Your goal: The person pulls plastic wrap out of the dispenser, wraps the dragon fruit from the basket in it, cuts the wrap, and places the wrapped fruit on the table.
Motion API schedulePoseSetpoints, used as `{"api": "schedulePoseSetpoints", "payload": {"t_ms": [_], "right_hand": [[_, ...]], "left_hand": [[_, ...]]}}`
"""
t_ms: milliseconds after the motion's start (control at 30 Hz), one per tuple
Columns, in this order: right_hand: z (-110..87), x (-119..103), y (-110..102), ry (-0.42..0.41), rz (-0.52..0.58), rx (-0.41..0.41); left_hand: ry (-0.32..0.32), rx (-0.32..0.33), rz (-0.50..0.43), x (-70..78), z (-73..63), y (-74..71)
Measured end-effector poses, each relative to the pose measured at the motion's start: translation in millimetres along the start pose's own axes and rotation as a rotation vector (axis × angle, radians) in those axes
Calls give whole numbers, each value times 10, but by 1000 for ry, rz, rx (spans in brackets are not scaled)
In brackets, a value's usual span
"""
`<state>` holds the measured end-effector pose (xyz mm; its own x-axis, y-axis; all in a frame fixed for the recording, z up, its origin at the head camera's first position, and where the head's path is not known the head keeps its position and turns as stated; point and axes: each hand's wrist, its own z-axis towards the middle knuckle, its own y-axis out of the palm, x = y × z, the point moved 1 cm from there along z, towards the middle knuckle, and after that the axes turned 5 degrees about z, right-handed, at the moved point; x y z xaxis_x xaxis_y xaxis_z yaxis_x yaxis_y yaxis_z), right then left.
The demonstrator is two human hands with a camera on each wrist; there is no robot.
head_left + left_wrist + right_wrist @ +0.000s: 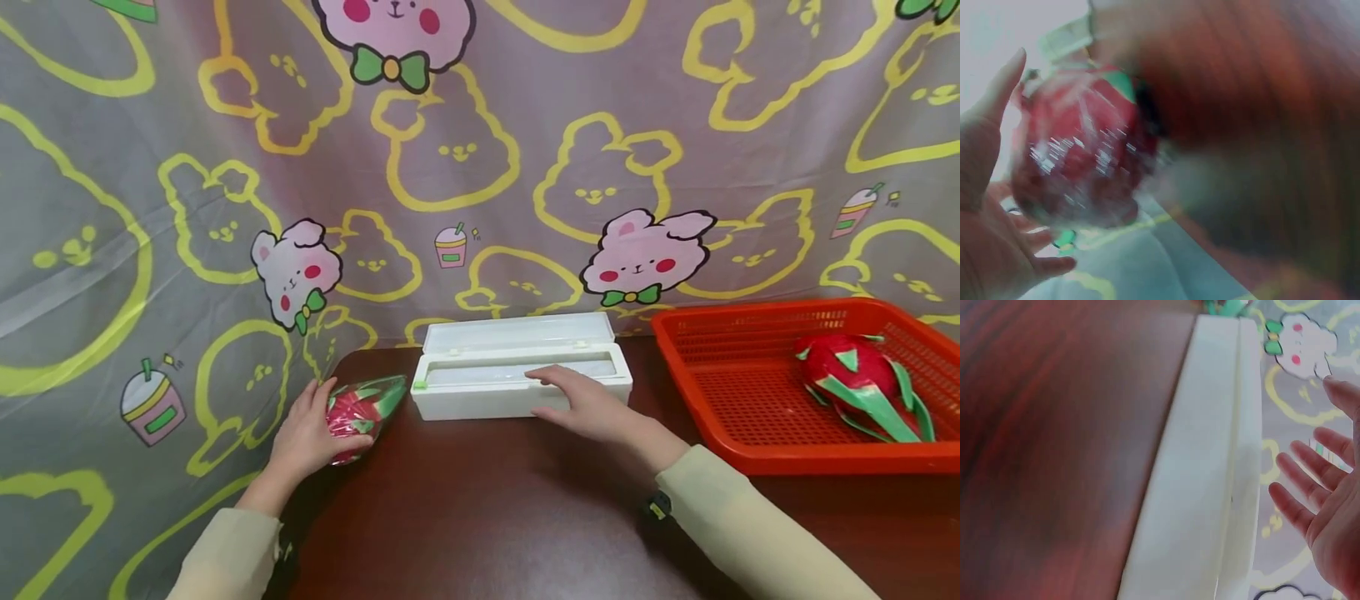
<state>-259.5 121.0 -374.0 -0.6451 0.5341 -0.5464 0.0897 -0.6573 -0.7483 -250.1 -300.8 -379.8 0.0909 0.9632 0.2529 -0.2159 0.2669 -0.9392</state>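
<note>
At the left of the table a dragon fruit (351, 419) lies in clear plastic film, its green leaf tips pointing right. My left hand (306, 429) is around its left side, thumb along the front; whether it touches is unclear. The left wrist view shows the shiny wrapped fruit (1082, 150) beside spread fingers. A white cling film box (517, 407) stands against the back cloth with its lid (517, 333) raised. My right hand (581, 404) hovers over the box's right part, fingers extended, holding nothing. From the right wrist, the box's long front (1191, 450) fills the middle.
A red plastic basket (720, 460) stands at the right of the brown table (480, 508). Inside it lies another dragon fruit (847, 371) with long green leaves. Patterned cloth (517, 200) hangs behind and along the left side.
</note>
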Motion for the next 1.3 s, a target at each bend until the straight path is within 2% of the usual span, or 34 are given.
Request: {"api": "schedulePoseSetpoints", "payload": {"t_ms": [100,200,300,400,500,667,1000,1300], "right_hand": [[-5,65,-64,-7,-26,55],[-5,115,-118,17,-38,89],[7,131,-154,73,-43,95],[-1,159,-195,144,-56,93],[-31,217,-233,219,-67,111],[-109,331,-284,297,-53,159],[-141,419,-311,286,-104,189],[-104,501,-254,294,-103,181]], "left_hand": [[81,50,-4,106,29,-27],[171,69,-62,261,89,-39],[245,59,-149,422,166,-50],[285,29,-231,555,255,-34],[297,5,-293,650,326,2],[332,13,-347,758,419,90],[292,-57,-439,872,500,188],[354,-107,-451,940,632,284]]}}
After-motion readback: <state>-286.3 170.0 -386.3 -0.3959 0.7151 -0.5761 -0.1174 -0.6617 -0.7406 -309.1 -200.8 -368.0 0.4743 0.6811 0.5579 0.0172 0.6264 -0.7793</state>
